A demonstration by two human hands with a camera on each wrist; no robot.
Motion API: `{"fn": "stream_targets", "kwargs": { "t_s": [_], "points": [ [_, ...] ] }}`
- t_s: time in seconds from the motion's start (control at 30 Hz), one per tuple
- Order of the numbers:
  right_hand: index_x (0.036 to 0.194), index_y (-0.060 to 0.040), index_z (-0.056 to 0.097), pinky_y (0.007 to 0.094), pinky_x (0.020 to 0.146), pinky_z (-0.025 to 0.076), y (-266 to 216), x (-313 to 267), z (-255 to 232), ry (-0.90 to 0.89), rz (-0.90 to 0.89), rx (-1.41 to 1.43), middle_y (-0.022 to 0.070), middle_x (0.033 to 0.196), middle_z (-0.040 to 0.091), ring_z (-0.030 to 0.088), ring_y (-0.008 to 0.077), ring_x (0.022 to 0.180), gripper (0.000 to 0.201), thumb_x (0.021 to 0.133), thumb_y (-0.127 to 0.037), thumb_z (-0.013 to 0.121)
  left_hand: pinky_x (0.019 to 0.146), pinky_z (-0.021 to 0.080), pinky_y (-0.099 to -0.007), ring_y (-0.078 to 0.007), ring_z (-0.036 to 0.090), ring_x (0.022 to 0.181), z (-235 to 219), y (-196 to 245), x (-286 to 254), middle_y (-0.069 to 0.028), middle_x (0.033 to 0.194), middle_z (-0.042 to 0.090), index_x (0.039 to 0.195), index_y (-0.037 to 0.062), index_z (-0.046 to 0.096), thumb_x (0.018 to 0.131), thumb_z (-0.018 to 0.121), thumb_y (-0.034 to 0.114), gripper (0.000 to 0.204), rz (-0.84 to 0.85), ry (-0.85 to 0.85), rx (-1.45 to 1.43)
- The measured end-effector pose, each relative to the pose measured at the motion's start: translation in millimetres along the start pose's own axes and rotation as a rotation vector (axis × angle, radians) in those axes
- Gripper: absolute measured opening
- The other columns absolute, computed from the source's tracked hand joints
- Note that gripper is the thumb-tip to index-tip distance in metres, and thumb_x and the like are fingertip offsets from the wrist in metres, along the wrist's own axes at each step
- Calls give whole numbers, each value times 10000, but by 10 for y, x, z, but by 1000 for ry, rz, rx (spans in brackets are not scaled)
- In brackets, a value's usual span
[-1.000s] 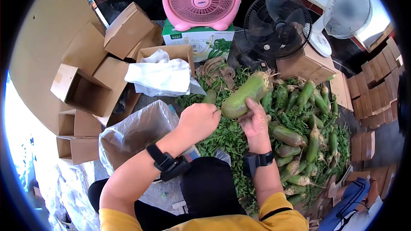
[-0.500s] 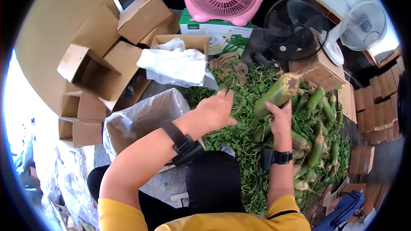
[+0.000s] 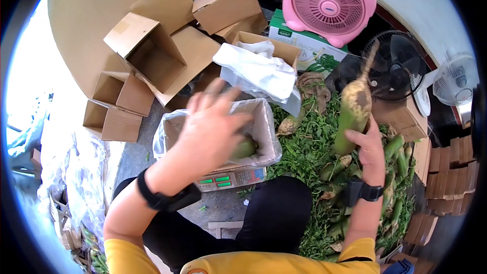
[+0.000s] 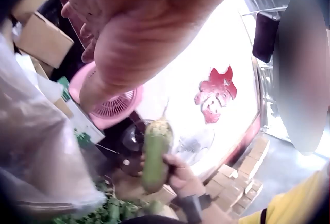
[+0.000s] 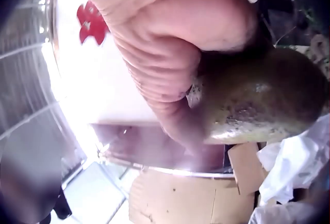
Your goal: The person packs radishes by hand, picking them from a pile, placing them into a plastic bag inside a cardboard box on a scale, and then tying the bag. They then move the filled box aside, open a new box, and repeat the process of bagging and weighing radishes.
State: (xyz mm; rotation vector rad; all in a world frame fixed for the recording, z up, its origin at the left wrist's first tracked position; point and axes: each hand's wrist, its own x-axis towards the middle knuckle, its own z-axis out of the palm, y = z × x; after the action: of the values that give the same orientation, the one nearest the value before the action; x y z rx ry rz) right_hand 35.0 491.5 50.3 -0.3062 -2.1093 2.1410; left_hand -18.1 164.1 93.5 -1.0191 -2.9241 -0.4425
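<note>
Fingers spread and blurred, my left hand (image 3: 210,127) hangs over a plastic-lined box (image 3: 271,139). Part of a green radish (image 3: 246,148) shows inside the box, beside that hand. My right hand (image 3: 371,148) grips a large green radish (image 3: 351,122) by its lower part, its root pointing up. In the left wrist view my left hand (image 4: 149,33) looks empty, and the held radish (image 4: 155,159) stands nearly upright. The right wrist view shows my right hand (image 5: 165,54) curled round the radish (image 5: 263,97); some fingers are hidden.
The lined box stands on a scale (image 3: 231,178) with lit displays. Radishes and leafy greens (image 3: 312,144) lie to the right. Open cartons (image 3: 157,61) stand at the left, a carton with white plastic (image 3: 258,71) behind. Fans, including a pink one (image 3: 329,7), are at the back.
My left hand has moved left from the greens to above the lined box, where a radish now shows. The radish in my right hand has tilted more upright. The head view has shifted left.
</note>
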Motion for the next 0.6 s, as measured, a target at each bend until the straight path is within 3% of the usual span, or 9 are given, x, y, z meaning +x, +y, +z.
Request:
{"fn": "stream_targets", "kwargs": {
  "t_s": [0.03, 0.13, 0.27, 0.3, 0.33, 0.43, 0.6],
  "points": [
    [1262, -17, 437, 326, 893, 426, -174, 24, 109, -9, 3, -4, 92, 1122, 563, 553, 202, 1003, 693, 638, -76, 735, 1021, 272, -531, -401, 245, 1310, -39, -135, -172, -173, 1358, 372, 1017, 121, 667, 663, 708, 111, 356, -85, -6, 42],
    [1216, 5, 470, 315, 877, 440, -643, 137, 553, -410, -111, -682, 126, 1076, 586, 572, 222, 983, 743, 555, -153, 770, 1026, 267, -530, -402, 194, 1333, -8, -477, -634, -182, 1396, 320, 984, 112, 682, 647, 722, 128, 340, -320, -47, 96],
    [1151, -5, 499, 360, 841, 461, -875, 301, 1380, -904, -141, -1059, 186, 1010, 589, 584, 306, 946, 656, 568, -207, 723, 1030, 271, -523, -406, 163, 1341, 106, -701, -895, -182, 1432, 259, 1025, 108, 673, 629, 741, 166, 407, -511, -149, 102],
    [1123, -9, 516, 372, 816, 467, -792, 333, 1559, -974, -165, -1167, 194, 993, 590, 579, 327, 938, 600, 591, -226, 690, 1021, 288, -518, -383, 197, 1334, 140, -742, -902, -174, 1442, 245, 1141, 90, 607, 618, 755, 177, 551, -570, -224, 123],
    [1099, -12, 530, 383, 791, 476, -721, 358, 1761, -1046, -99, -1291, 191, 962, 605, 590, 334, 912, 568, 595, -229, 678, 1021, 288, -518, -383, 197, 1334, 153, -765, -906, -174, 1442, 245, 1141, 90, 607, 618, 755, 177, 551, -574, -221, 116],
    [875, -1, 582, 387, 703, 494, -326, 411, 2219, -1170, -33, -1473, 179, 820, 630, 616, 344, 811, 389, 585, -241, 678, 1015, 306, -484, -315, 282, 1309, 155, -793, -930, -168, 1415, 300, 1321, 29, 396, 591, 779, 180, 839, -582, -261, 97],
    [882, 4, 635, 389, 703, 500, 334, 493, 2707, -1291, 11, -1547, 168, 851, 646, 627, 323, 829, 372, 587, -220, 673, 1026, 299, -457, -302, 295, 1308, 173, -822, -969, -166, 1402, 323, 1326, -3, 364, 579, 787, 168, 876, -550, -211, 70]
  ]
}}
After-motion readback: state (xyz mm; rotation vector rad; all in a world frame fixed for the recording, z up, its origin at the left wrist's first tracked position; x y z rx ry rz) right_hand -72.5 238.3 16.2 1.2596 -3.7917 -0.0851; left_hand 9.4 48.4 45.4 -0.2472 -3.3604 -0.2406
